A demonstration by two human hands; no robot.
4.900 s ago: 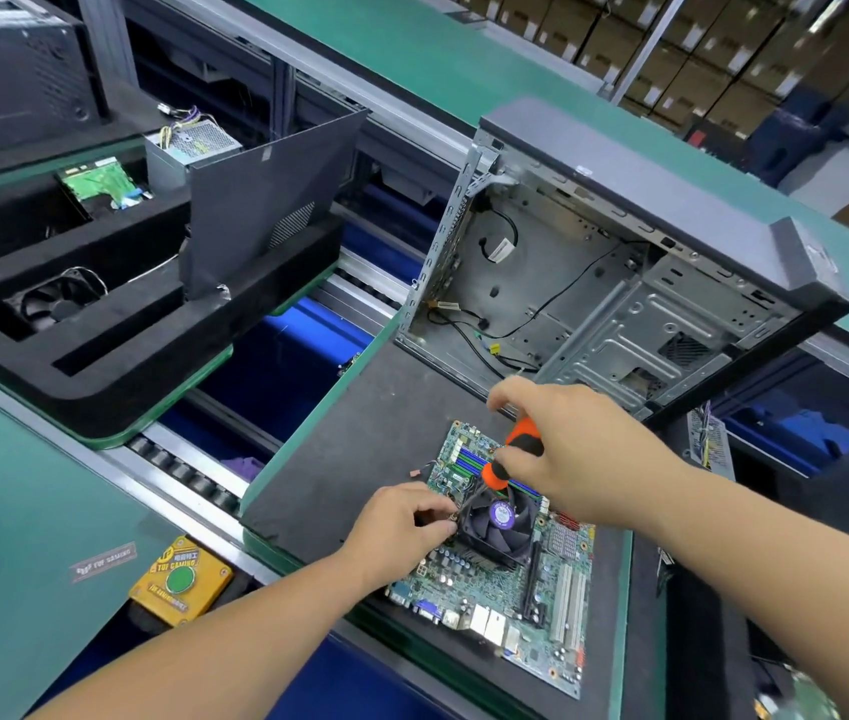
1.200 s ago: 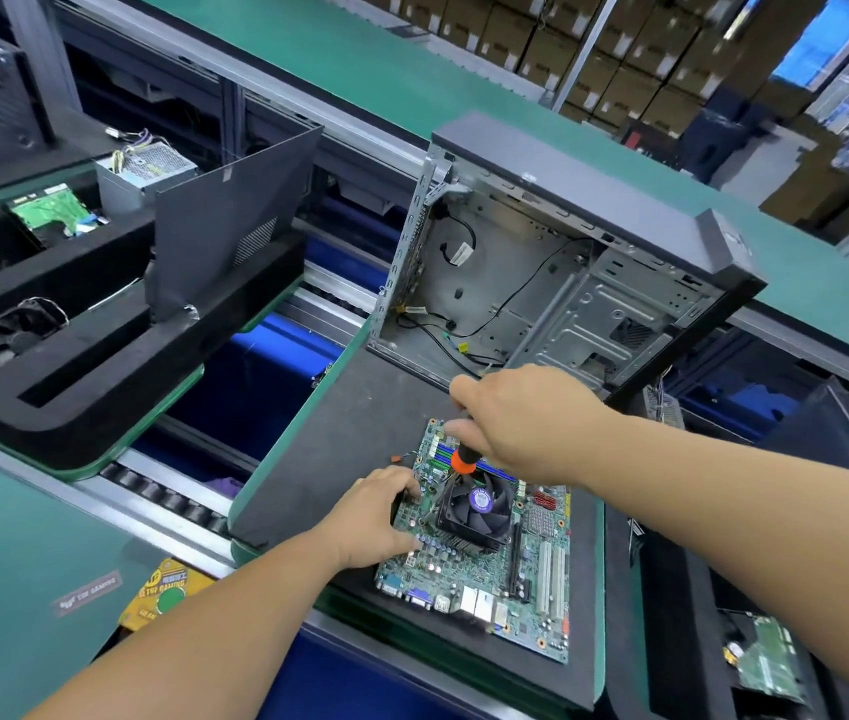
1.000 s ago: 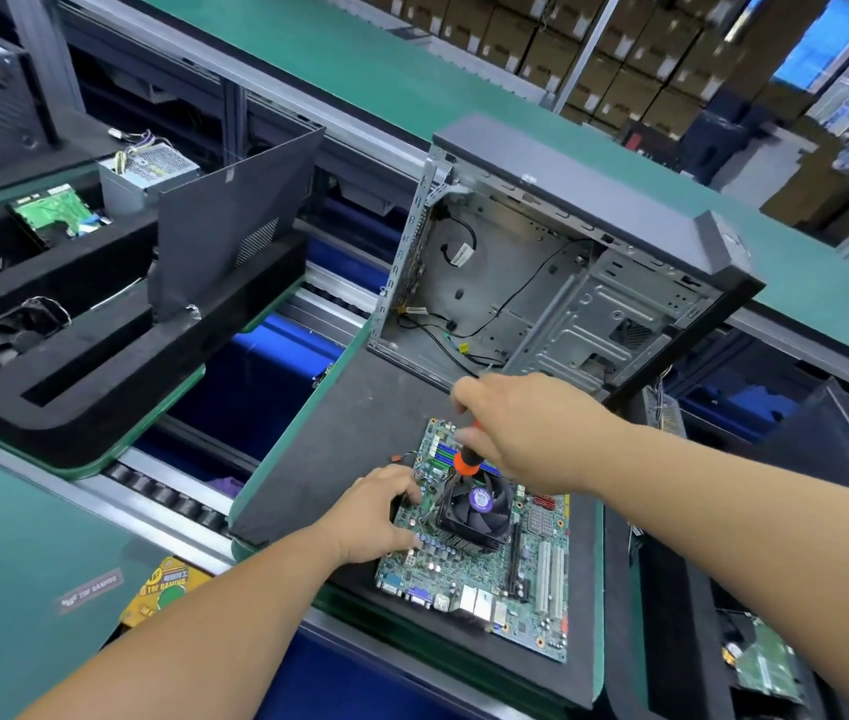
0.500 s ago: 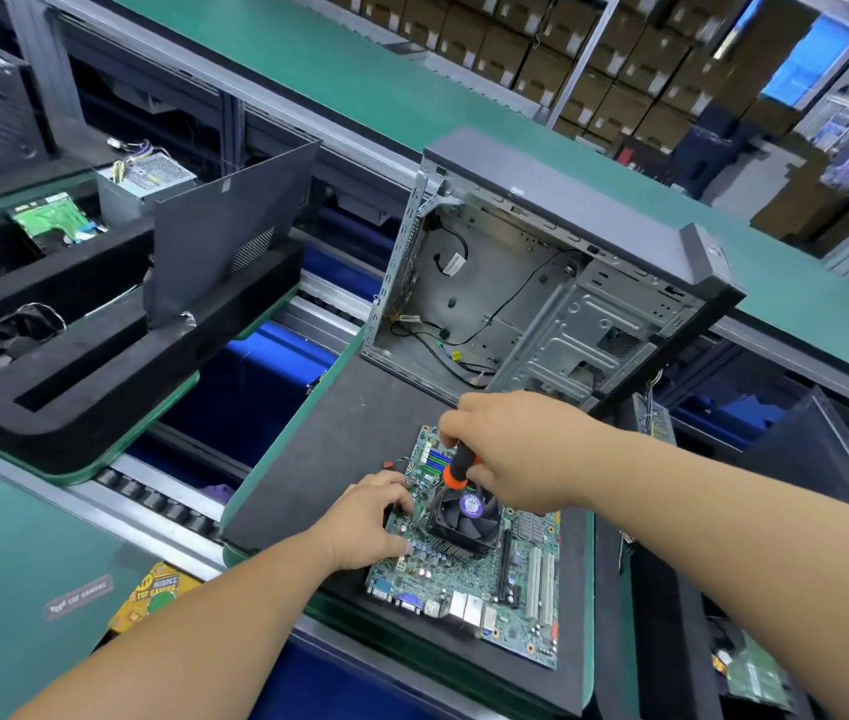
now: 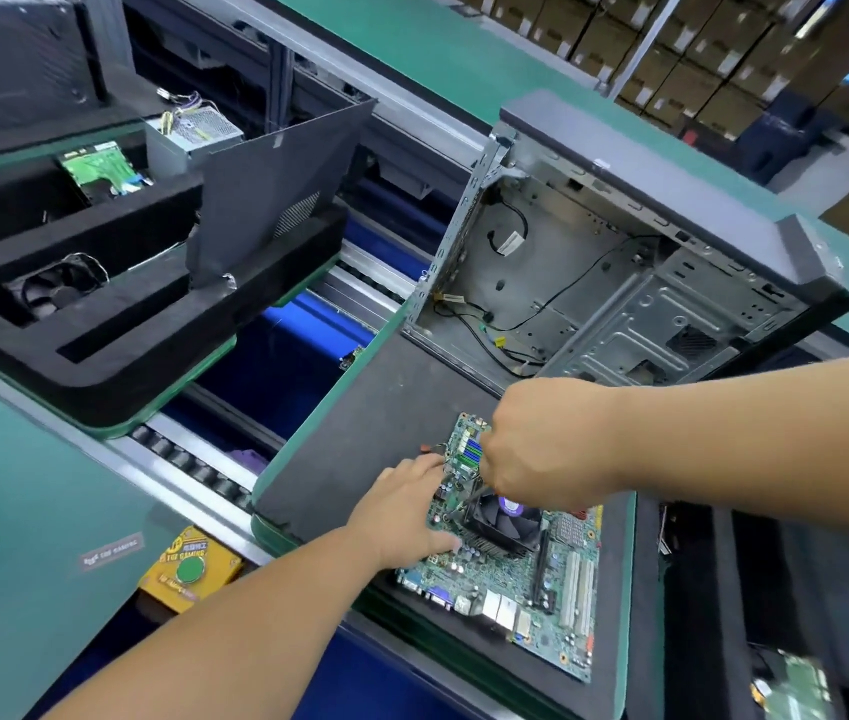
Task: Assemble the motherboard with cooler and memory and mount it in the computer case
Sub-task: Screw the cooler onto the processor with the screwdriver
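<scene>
Right hand (image 5: 541, 449) fisted round a screwdriver (image 5: 475, 497) slanting down-left at the cooler (image 5: 508, 519); left hand (image 5: 404, 506) spread, pressing the motherboard (image 5: 526, 579).

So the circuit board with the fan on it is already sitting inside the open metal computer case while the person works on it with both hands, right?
Not quite. The head view shows the circuit board lying on the dark mat in front of the computer case, not inside it. The rest holds: the fan is on the board, and the left hand and right hand are both working on it.
</scene>
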